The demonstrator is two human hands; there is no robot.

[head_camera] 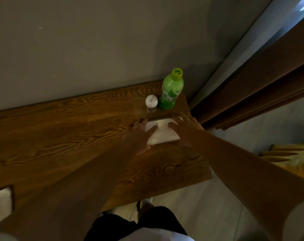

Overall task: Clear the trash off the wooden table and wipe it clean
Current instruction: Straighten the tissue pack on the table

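A white pack of tissues or wipes [162, 134] lies on the wooden table [60, 140] near its right end. My left hand [140, 134] rests on the pack's left side with fingers spread flat. On the pack's right side lies my right hand [184, 129], fingers also spread. Both hands touch the pack; I cannot tell whether either grips it. Just behind the pack stand a small clear shaker with a white perforated lid [151, 103] and a green drink bottle with a yellow-green cap [171, 89].
A grey wall runs along the table's far edge. Brown curtains [252, 94] hang right of the table beside a window. A white cloth [0, 200] lies at the table's near left edge. Yellow fabric [290, 157] sits on the floor at right.
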